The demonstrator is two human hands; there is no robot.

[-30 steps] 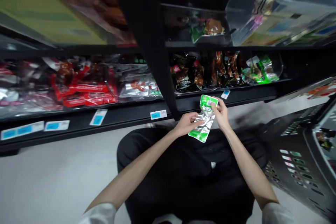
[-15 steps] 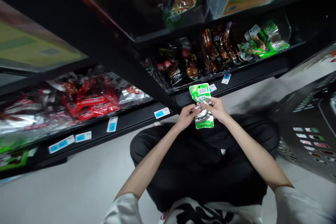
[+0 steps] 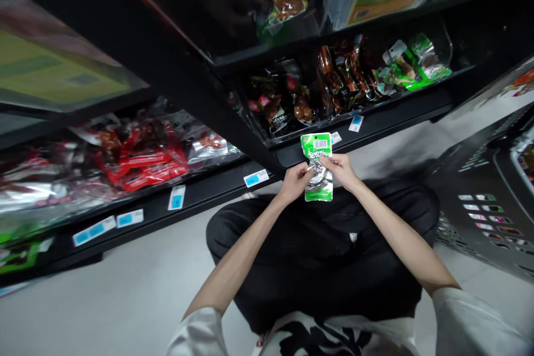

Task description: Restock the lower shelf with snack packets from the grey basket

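Observation:
A green and silver foil snack packet [image 3: 320, 181], with a barcode near its top, is held up over my crossed legs. My right hand [image 3: 340, 171] pinches its right edge, thumb lying on the front. At the opposite edge, my left hand [image 3: 295, 182] is closed, its fingers curled against the packet and the thumb near the silver part. What the packet contains is hidden. Just beyond it runs the black shelf edge [image 3: 400, 108] with price tags.
Low shelves hold red snack packets [image 3: 146, 153], dark packets of brown meat snacks [image 3: 302, 105] and green packets [image 3: 429, 64]. A grey perforated basket [image 3: 454, 178] stands on the floor at my right. A black shelf upright [image 3: 200, 83] slants down between the bays.
My left thumb has drawn back from the packet's front towards its left edge. The packet hangs a little straighter. My view has shifted slightly.

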